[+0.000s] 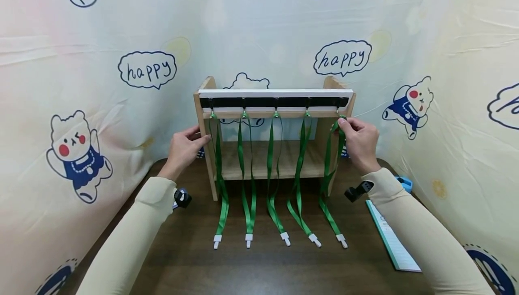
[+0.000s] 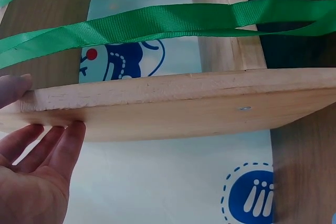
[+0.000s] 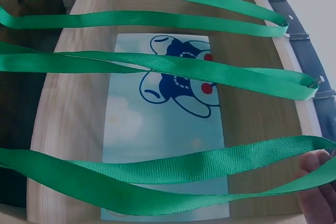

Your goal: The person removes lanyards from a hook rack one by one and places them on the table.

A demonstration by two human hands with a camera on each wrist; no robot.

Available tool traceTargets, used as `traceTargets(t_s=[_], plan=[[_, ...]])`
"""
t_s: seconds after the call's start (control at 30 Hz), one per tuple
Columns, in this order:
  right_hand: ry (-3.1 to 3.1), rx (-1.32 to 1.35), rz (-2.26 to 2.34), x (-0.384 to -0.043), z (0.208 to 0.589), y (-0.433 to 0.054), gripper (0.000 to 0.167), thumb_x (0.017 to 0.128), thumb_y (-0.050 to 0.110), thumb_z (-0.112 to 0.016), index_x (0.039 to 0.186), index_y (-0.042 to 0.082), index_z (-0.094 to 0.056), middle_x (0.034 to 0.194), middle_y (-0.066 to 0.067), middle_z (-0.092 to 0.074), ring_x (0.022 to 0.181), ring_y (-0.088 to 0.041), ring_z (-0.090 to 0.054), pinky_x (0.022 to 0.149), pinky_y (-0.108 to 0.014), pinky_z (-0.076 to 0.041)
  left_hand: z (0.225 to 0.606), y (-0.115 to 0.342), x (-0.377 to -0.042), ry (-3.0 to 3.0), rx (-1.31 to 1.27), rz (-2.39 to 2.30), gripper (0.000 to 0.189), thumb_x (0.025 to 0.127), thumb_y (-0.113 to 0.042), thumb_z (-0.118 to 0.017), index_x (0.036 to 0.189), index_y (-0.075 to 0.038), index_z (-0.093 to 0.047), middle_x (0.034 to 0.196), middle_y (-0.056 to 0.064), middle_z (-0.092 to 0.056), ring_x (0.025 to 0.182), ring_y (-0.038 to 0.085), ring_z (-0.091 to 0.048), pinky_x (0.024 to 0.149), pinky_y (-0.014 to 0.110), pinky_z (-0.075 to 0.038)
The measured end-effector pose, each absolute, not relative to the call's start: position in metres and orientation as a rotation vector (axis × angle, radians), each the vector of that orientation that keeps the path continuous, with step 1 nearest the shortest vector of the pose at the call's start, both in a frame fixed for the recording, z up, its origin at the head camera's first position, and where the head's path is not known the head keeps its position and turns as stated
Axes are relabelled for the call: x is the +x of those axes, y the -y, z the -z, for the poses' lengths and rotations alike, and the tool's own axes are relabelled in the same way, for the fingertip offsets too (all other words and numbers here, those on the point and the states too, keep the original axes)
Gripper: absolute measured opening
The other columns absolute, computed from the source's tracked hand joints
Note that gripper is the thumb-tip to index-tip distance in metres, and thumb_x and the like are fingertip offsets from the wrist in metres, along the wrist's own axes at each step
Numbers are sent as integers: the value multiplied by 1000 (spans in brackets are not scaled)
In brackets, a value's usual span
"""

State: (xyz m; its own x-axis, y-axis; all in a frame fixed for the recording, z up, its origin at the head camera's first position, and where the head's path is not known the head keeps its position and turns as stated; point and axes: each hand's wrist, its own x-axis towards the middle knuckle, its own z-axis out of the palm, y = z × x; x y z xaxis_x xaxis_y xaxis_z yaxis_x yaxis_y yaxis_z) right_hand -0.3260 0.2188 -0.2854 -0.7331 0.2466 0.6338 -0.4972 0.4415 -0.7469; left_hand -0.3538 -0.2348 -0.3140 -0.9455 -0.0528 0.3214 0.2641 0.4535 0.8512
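From my end, the head view puts a wooden stand (image 1: 259, 160) at the centre of the frame, upright on the dark desk (image 1: 259, 272). Along its top runs a black strip (image 1: 259, 102), and I count five green lanyards (image 1: 224, 207) hanging from it, spread left to right, their white clips (image 1: 248, 238) dangling in the lower middle of the frame.

My left hand (image 1: 183, 151), left of centre, grips the stand's side panel (image 2: 157, 100); the left wrist view shows the thumb on one side of the board and the fingers on the other. My right hand (image 1: 361, 144), right of centre, has its fingers pinching the rightmost lanyard (image 1: 329, 216) up near the strip, as best I can judge; part of that grasp is cut off at the right edge of the right wrist view.

As for progress, I'd call it nearly complete. Four lanyards hang clear of either hand, looped over small metal hooks (image 3: 317, 81). The fifth is up at its place, but I can't tell whether its loop is fully seated. What's left, I reckon, is that one strap, not yet released.
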Motion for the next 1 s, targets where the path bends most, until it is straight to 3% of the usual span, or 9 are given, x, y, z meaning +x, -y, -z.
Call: traceTargets(t_s=[0.43, 0.63, 1.0], plan=[[1961, 248, -1319, -317, 289, -235, 32, 101, 29, -62, 98, 2, -78, 81, 9, -74, 73, -3, -70, 70, -13, -57, 314, 234, -353, 2407, -183, 1483, 65, 96, -38, -69, 152, -16, -47, 144, 17, -60, 129, 32, -62, 106, 49, -53], [1955, 179, -1262, -313, 294, -243, 33, 100, 32, -63, 97, 3, -78, 76, 16, -67, 68, -5, -61, 62, -13, -48, 315, 234, -354, 2405, -187, 1497, 65, 95, -39, -70, 152, -17, -47, 144, 17, -61, 129, 32, -62, 106, 49, -53], [1930, 165, -1223, -304, 304, -256, 31, 99, 28, -66, 93, 0, -78, 72, 27, -62, 65, -1, -55, 61, -12, -44, 313, 234, -354, 2409, -182, 1497, 67, 95, -41, -69, 152, -16, -47, 143, 17, -61, 129, 31, -62, 105, 48, -54]])
